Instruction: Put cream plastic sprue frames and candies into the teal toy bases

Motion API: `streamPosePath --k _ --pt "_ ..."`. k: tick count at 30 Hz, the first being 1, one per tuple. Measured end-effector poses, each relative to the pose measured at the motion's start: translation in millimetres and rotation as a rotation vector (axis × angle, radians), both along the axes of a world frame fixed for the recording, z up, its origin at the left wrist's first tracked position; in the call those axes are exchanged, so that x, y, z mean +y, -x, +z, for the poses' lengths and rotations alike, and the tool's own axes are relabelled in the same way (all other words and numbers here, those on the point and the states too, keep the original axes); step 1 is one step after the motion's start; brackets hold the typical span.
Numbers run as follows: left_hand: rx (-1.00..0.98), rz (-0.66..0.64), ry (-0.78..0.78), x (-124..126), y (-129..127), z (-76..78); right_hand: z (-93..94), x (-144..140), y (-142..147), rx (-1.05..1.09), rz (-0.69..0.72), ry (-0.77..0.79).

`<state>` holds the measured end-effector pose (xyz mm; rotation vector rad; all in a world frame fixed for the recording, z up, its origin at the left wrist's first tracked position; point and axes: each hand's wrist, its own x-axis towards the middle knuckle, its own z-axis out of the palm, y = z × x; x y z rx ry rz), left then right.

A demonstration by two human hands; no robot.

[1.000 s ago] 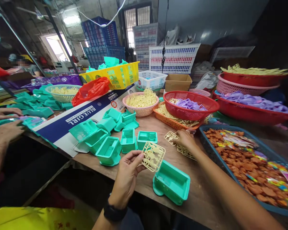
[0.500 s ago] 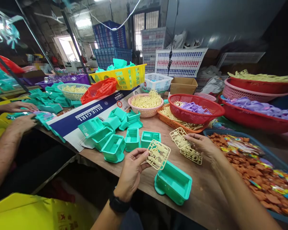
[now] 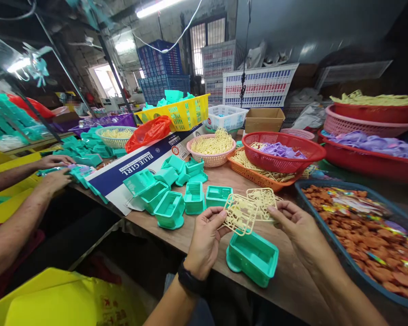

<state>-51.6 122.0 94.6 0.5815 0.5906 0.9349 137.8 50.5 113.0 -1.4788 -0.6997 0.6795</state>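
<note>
Left hand (image 3: 206,237) pinches a cream plastic frame of small parts (image 3: 240,214) at its left edge, thumb on top, fingers curled beneath. Right hand (image 3: 297,226) pinches a second cream frame (image 3: 263,201) at its right edge; the two frames overlap, held just above a teal tub (image 3: 253,258) on the wooden table (image 3: 285,285). I judge the frames light, thin and springy, with parts on narrow stems that could snap. I would grip the outer rim only, never the inner pieces. A co-worker's hands (image 3: 56,174) handle teal parts, well apart.
</note>
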Motion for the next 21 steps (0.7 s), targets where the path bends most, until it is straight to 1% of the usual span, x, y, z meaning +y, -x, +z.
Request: streamPosePath --k 2,5,8,10,17,19,21 --pt "-0.022 0.004 0.017 -2.1 -3.4 0.9 -1.5 -3.7 12.2 0.006 0.012 -0.017" --pt "-0.066 0.025 0.05 -4.7 -8.1 3.1 -0.6 -7.2 27.1 0.077 0.025 -0.033" --pt "-0.108 0.036 0.095 -6.7 -10.8 5.2 -1.1 -9.7 36.2 0.189 0.029 -0.055" --pt "-0.122 0.033 0.121 -7.2 -11.1 5.9 -2.2 -11.1 39.3 0.228 0.031 -0.079" --pt "-0.127 0.034 0.24 -4.6 -10.5 6.3 -1.7 -15.0 44.7 0.235 0.005 -0.1" --pt "-0.123 0.036 0.254 -3.5 -10.3 6.0 -2.9 -14.6 38.7 0.17 -0.021 -0.112" --pt "-0.119 0.048 0.253 -1.8 -8.7 6.0 -5.7 -11.2 23.0 0.083 -0.054 -0.116"
